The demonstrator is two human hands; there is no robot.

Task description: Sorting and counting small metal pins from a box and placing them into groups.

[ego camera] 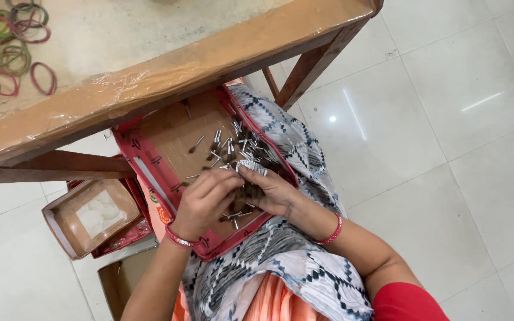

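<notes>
1. Your left hand (pixel 205 201) is curled, with its fingertips pressed against a small bundle of silver sticks (pixel 251 167); it wears a pink bangle at the wrist
2. Your right hand (pixel 267 193) is closed around the lower part of the same bundle, so both hands grip it together, and the shiny ends stand out above your fingers
3. The bundle is just above a shallow red cardboard tray (pixel 168 142) that lies on your lap, below the edge of the counter (pixel 150 83)
4. Many loose silver sticks (pixel 233 139) are scattered on the brown bottom of the tray, mostly near its right side, and a few more lie under your hands
5. On the counter, at the far left corner, there is a heap of rubber bands (pixel 7 53) in green, red and pink colours
6. On the white tiled floor (pixel 435 119) at your left stands an open small box (pixel 93 215) with something white inside; I cannot tell what it is
</notes>
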